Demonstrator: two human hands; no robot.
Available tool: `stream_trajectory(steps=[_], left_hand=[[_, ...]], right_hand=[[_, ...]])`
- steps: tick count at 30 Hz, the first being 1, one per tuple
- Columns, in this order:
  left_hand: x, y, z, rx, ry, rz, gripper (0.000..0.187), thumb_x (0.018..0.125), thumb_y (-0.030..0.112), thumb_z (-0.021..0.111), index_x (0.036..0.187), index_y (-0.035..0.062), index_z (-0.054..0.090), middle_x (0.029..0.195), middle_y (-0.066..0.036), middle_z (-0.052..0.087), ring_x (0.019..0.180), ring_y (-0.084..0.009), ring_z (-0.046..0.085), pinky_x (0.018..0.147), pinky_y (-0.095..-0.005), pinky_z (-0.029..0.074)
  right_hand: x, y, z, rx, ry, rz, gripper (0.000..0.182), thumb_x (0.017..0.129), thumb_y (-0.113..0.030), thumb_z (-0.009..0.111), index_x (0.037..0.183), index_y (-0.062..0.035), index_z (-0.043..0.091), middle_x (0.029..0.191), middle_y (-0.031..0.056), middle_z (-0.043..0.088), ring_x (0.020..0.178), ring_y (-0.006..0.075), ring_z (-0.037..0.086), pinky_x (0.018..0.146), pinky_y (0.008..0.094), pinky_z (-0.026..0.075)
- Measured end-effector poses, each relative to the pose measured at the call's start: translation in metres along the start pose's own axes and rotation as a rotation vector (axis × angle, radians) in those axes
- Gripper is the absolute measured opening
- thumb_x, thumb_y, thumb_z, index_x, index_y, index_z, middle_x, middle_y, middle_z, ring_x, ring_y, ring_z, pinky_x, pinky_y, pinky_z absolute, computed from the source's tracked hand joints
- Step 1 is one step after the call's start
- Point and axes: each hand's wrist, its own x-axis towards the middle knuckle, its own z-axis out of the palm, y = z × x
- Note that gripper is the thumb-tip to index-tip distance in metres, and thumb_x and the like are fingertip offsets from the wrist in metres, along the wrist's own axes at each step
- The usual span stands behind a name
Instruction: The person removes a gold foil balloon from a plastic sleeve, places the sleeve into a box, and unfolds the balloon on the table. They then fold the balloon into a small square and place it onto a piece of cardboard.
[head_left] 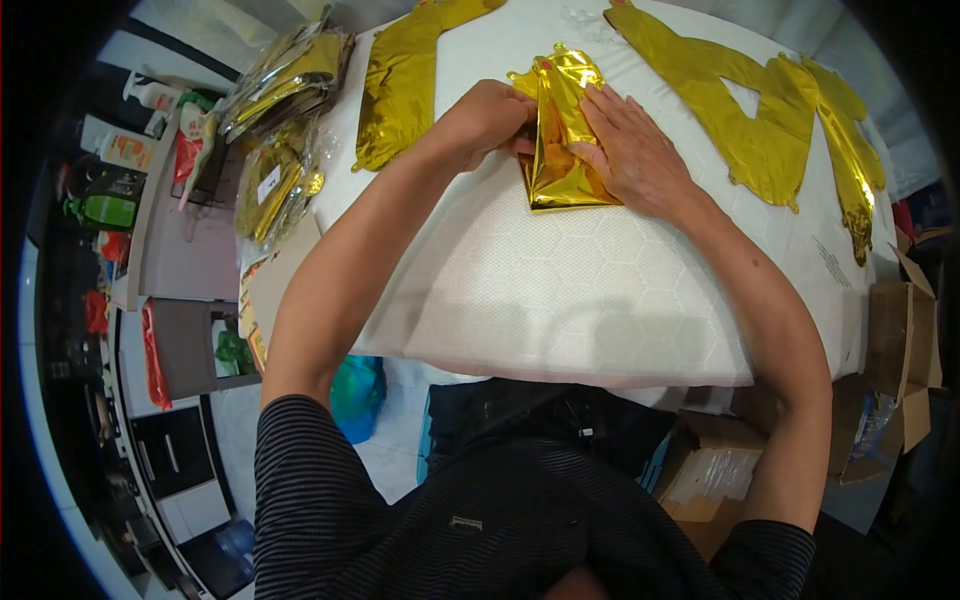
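Note:
A folded gold foil balloon lies on the white table cover in front of me, its shiny side up and small tabs at its far edge. My left hand is closed at its left edge, fingers curled around the foil there; the fingertips are partly hidden. Flat on the right part of the same balloon rests my right hand, fingers stretched out. To the left lies an unfolded gold foil balloon. Another, shaped like a letter A, is spread out on the right, beside a further gold foil piece.
Stacked packs of gold foil in clear bags sit at the table's left, with another bagged pack nearer me. Bottles stand on a side shelf. An open cardboard box is at the right edge. A blue bag lies below.

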Motion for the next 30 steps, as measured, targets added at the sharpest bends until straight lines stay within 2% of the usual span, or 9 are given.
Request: stream_trajectory(steps=[7,10,13,15,16,18,22,24,30], left_hand=[[-0.016,0.016,0.002,-0.164,0.056,-0.053,0.037,0.107,0.029,0.059,0.103,-0.0057,0.070,0.097,-0.012,0.070,0.085,-0.0159,0.070,0.073,-0.0257,0.060],[-0.019,0.020,0.001,-0.119,0.115,-0.043,0.043,0.105,0.035,0.063,0.103,-0.0069,0.071,0.096,-0.013,0.071,0.084,-0.0166,0.071,0.075,-0.0275,0.061],[-0.008,0.009,-0.002,0.094,-0.030,0.047,0.049,0.098,0.038,0.073,0.114,-0.0078,0.069,0.104,-0.012,0.073,0.084,-0.0164,0.072,0.080,-0.0312,0.060],[0.000,-0.001,-0.002,0.082,0.000,0.095,0.039,0.093,0.023,0.079,0.114,-0.0088,0.068,0.106,-0.013,0.073,0.087,-0.0168,0.073,0.082,-0.0299,0.061],[0.000,-0.003,-0.001,0.081,-0.001,0.096,0.039,0.093,0.023,0.079,0.114,-0.0088,0.068,0.106,-0.013,0.073,0.087,-0.0168,0.073,0.082,-0.0299,0.061],[0.002,-0.006,-0.001,0.054,0.056,0.076,0.037,0.090,0.011,0.081,0.116,-0.0103,0.067,0.106,-0.013,0.073,0.086,-0.0157,0.073,0.082,-0.0280,0.061],[-0.014,-0.003,0.004,-0.005,0.064,0.086,0.038,0.091,0.011,0.079,0.119,-0.0099,0.066,0.106,-0.013,0.073,0.087,-0.0163,0.073,0.082,-0.0272,0.062],[-0.018,0.000,0.009,-0.035,0.193,0.045,0.028,0.090,0.003,0.076,0.113,-0.0106,0.067,0.097,-0.015,0.074,0.079,-0.0182,0.073,0.069,-0.0290,0.063],[-0.008,0.000,-0.006,0.095,0.143,0.040,0.039,0.087,0.010,0.081,0.116,-0.0109,0.066,0.096,-0.015,0.074,0.078,-0.0167,0.073,0.062,-0.0258,0.062]], right_hand=[[0.000,-0.002,-0.003,-0.009,-0.007,0.003,0.068,0.109,-0.049,0.043,0.159,-0.0018,0.037,0.168,0.0110,0.033,0.157,0.0226,0.026,0.131,0.0397,0.020],[-0.001,-0.002,-0.003,-0.019,-0.014,0.007,0.069,0.109,-0.049,0.042,0.159,-0.0018,0.037,0.167,0.0110,0.033,0.157,0.0223,0.026,0.131,0.0398,0.019],[0.000,-0.003,-0.003,-0.026,-0.011,0.000,0.069,0.110,-0.050,0.041,0.159,-0.0020,0.037,0.168,0.0110,0.033,0.157,0.0221,0.025,0.131,0.0397,0.019],[0.000,-0.003,-0.004,-0.014,-0.022,0.019,0.068,0.110,-0.050,0.040,0.158,-0.0025,0.039,0.167,0.0112,0.033,0.157,0.0224,0.026,0.131,0.0400,0.019],[0.000,-0.003,-0.004,-0.015,-0.023,0.020,0.068,0.110,-0.050,0.040,0.158,-0.0025,0.039,0.167,0.0112,0.033,0.157,0.0224,0.026,0.131,0.0400,0.019],[0.000,-0.002,-0.004,0.009,-0.016,0.010,0.067,0.110,-0.050,0.041,0.158,-0.0036,0.040,0.167,0.0118,0.034,0.157,0.0229,0.026,0.131,0.0407,0.020],[-0.002,0.000,-0.002,0.022,0.011,0.005,0.066,0.109,-0.051,0.042,0.157,-0.0048,0.042,0.166,0.0128,0.036,0.156,0.0241,0.028,0.130,0.0415,0.021],[-0.001,0.004,-0.003,0.044,0.019,-0.029,0.065,0.109,-0.051,0.043,0.156,-0.0060,0.044,0.165,0.0132,0.037,0.156,0.0251,0.029,0.130,0.0419,0.022],[-0.002,0.001,-0.006,0.030,0.016,-0.036,0.064,0.109,-0.050,0.042,0.155,-0.0056,0.045,0.165,0.0131,0.037,0.155,0.0256,0.030,0.130,0.0419,0.022]])
